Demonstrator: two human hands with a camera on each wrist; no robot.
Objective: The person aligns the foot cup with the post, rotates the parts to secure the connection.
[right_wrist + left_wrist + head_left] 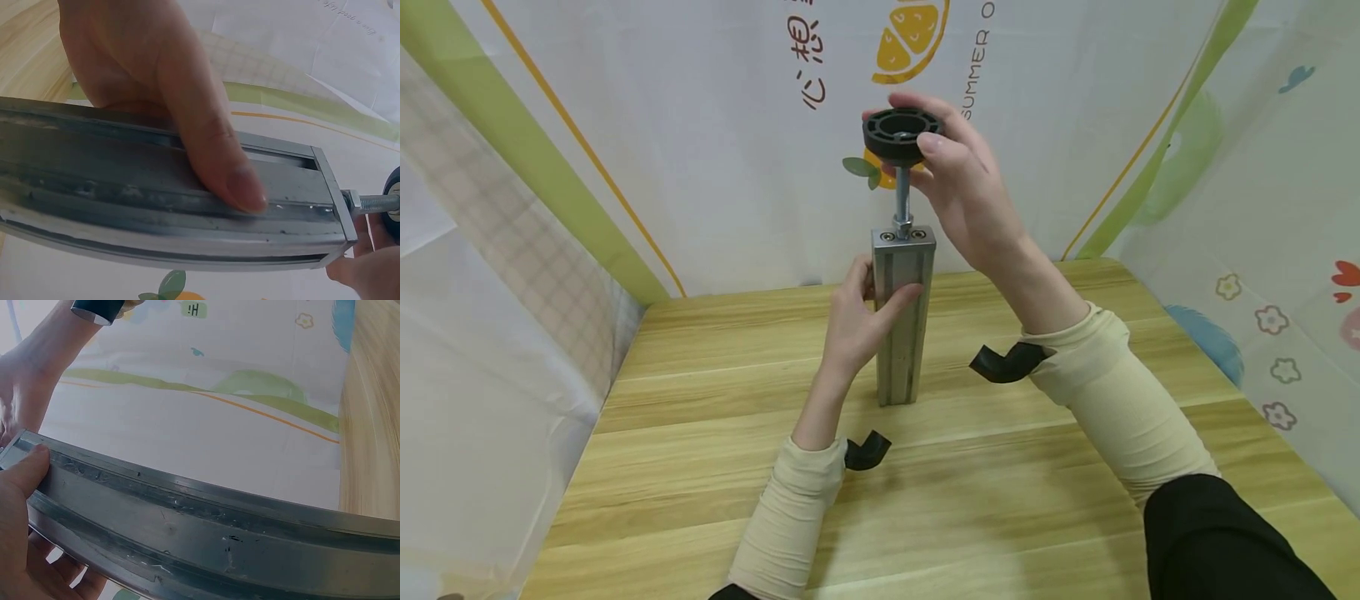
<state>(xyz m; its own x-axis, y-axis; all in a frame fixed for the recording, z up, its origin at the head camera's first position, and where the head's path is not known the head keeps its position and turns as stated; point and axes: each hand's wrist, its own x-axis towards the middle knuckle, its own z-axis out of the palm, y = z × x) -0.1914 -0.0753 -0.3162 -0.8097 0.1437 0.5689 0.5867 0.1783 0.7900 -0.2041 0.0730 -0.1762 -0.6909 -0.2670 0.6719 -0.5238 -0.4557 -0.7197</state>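
A grey aluminium profile (898,350) stands upright over the table, its slotted sides facing out. My left hand (856,323) grips it near the top, thumb across the front face; the fingers wrap behind and are partly hidden. From its end plate rises a threaded rod (902,193) with a hex nut (902,225) at the base. On top of that rod sits a black round levelling foot (891,150), underside facing up. My right hand (962,171) holds the foot by its rim between thumb and fingers. The right wrist view shows scuffs along the profile (112,187).
The wood-grain table (700,500) spreads below both hands. Behind it hangs a white printed curtain (700,125), close beyond the profile, with more sheeting (1285,208) at the right. Black bent pieces (1003,364) stick out from both sleeves.
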